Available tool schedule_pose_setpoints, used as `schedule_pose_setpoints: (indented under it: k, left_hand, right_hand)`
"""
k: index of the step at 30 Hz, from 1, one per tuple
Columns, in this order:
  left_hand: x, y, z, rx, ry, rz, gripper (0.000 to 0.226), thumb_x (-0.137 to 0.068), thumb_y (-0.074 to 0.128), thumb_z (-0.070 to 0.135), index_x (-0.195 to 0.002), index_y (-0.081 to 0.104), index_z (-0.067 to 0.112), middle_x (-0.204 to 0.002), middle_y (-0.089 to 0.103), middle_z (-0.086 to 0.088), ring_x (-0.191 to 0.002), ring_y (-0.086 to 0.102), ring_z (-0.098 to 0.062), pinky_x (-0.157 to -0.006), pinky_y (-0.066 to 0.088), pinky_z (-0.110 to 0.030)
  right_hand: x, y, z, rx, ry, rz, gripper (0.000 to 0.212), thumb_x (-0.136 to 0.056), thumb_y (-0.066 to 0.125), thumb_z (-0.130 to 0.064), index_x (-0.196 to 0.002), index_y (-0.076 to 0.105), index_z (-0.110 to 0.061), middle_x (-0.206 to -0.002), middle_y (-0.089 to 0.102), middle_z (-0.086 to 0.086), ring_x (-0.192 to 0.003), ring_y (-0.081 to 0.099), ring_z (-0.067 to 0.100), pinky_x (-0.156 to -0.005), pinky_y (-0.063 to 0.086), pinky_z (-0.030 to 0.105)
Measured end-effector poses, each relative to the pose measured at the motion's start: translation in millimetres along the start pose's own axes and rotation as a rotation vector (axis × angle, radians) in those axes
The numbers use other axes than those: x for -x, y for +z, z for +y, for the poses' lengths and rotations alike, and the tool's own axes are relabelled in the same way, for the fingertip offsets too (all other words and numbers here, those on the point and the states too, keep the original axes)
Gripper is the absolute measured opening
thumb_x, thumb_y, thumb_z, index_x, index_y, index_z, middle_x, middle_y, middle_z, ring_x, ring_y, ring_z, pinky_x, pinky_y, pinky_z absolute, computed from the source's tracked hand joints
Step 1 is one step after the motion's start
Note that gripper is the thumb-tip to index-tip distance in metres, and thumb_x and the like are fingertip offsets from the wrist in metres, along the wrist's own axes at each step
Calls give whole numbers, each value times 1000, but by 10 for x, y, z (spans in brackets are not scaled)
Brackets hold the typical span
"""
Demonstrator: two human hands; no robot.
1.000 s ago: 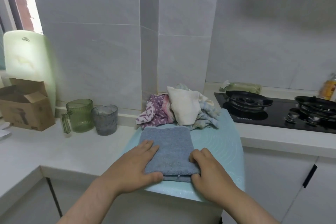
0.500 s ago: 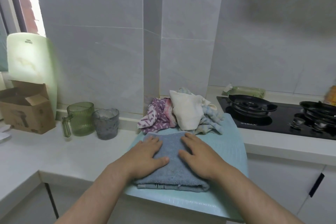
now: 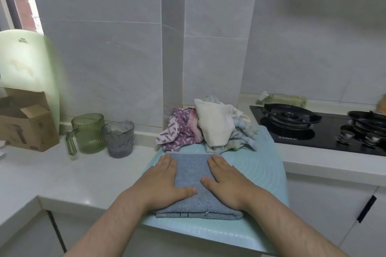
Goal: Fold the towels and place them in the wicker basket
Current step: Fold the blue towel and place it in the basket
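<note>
Head view.

**Q:** How do the fingers [image 3: 167, 161] lie?

**A:** Straight and close together on both hands, pressed flat on the folded grey-blue towel [image 3: 191, 173]. Nothing is gripped. The left hand [image 3: 165, 181] covers the towel's left part and the right hand [image 3: 227, 179] its right part. The thumbs point inward, with a strip of cloth bare between them.

**Q:** Why flat palms?

**A:** Probably to smooth the fold and settle the layers. The stacked edges show on the near side, facing the person.

**Q:** Where does the towel rest?

**A:** On a pale green mat [image 3: 250, 171] laid on the white countertop [image 3: 62, 173]. The mat's near edge juts past the counter front. It likely serves as a clean folding surface.

**Q:** And farther out?

**A:** Unfolded towels are heaped at the mat's far end against the tiled wall, within reach: a purple patterned towel [image 3: 179, 131], a cream towel [image 3: 215, 125] and a pale blue towel [image 3: 244, 133]. A green jug [image 3: 88, 133] and a grey tumbler [image 3: 119, 139] stand to the left, and a gas hob [image 3: 313, 129] lies to the right. The wicker basket is not in view, so this towel is folded but not yet placed.
</note>
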State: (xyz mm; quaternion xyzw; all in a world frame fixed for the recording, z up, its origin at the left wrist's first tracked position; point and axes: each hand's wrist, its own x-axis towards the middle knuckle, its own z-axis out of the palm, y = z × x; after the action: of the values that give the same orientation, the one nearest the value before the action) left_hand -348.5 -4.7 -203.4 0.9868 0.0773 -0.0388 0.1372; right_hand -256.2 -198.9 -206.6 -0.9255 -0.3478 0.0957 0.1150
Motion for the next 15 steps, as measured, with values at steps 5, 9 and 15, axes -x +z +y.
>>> schedule_pose_setpoints:
  k: [5, 9, 15]
  left_hand:
    - [8, 51, -40, 188, 15, 68, 127, -59, 33, 92, -155, -9, 20, -161, -19, 3, -148, -15, -9, -118, -3, -28]
    - [19, 118, -101, 319, -14, 243, 101, -72, 46, 83, -153, 20, 28, -156, 29, 6, -139, 34, -13, -114, 31, -31]
    - [97, 109, -18, 110, -77, 374, 71, -90, 43, 64, -147, 30, 24, -135, 54, 3, -120, 52, -19, -96, 43, -33]
  right_hand:
    - [39, 5, 31, -138, -29, 64, 77, -98, 32, -60, -158, 1, -22, -163, -8, -9, -150, -7, 8, -123, 2, 32]
    - [129, 28, 8, -75, 233, 395, 69, -88, 33, -71, -123, 54, -16, -129, 56, 4, -119, 49, 25, -97, 42, 36]
    - [190, -51, -71, -451, 257, 262, 26, -82, 60, -42, -83, 49, -18, -82, 58, 0, -71, 53, 14, -58, 36, 27]
